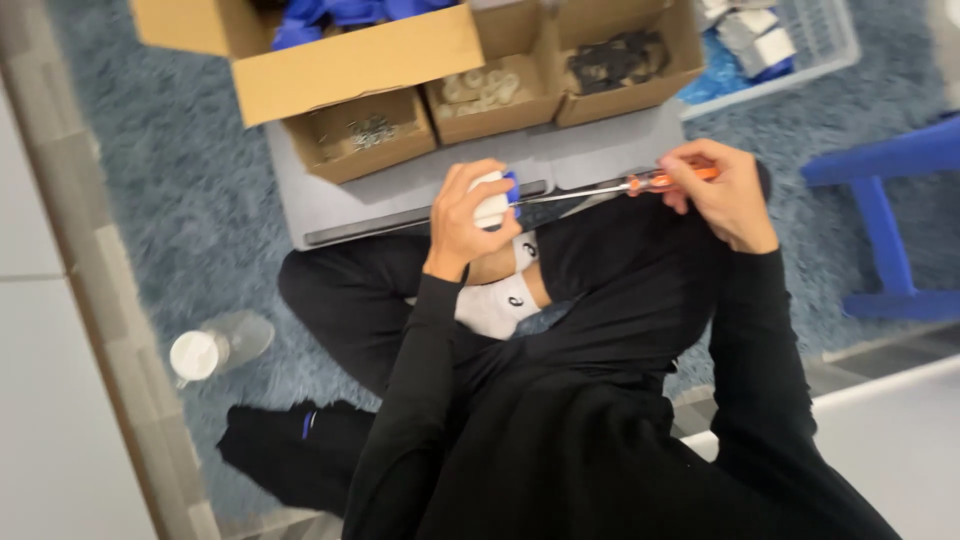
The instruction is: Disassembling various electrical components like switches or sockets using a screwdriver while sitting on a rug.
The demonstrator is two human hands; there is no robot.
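Observation:
My left hand point(468, 212) grips a small white and blue part point(494, 197) above my lap. My right hand point(728, 195) holds a screwdriver with an orange handle point(672, 180); its thin metal shaft point(570, 192) points left, with the tip at the part. Both sleeves are black. I sit cross-legged in black trousers and white socks point(497, 305). How the tip meets the part is hidden by my fingers.
A grey board point(340, 205) lies on the blue-grey rug, carrying small cardboard boxes of screws point(372, 130), white parts point(483, 90) and black parts point(615, 58). A larger box point(350, 65), a white basket point(800, 50), a blue stool point(885, 200) and a clear bottle point(215, 348) surround me.

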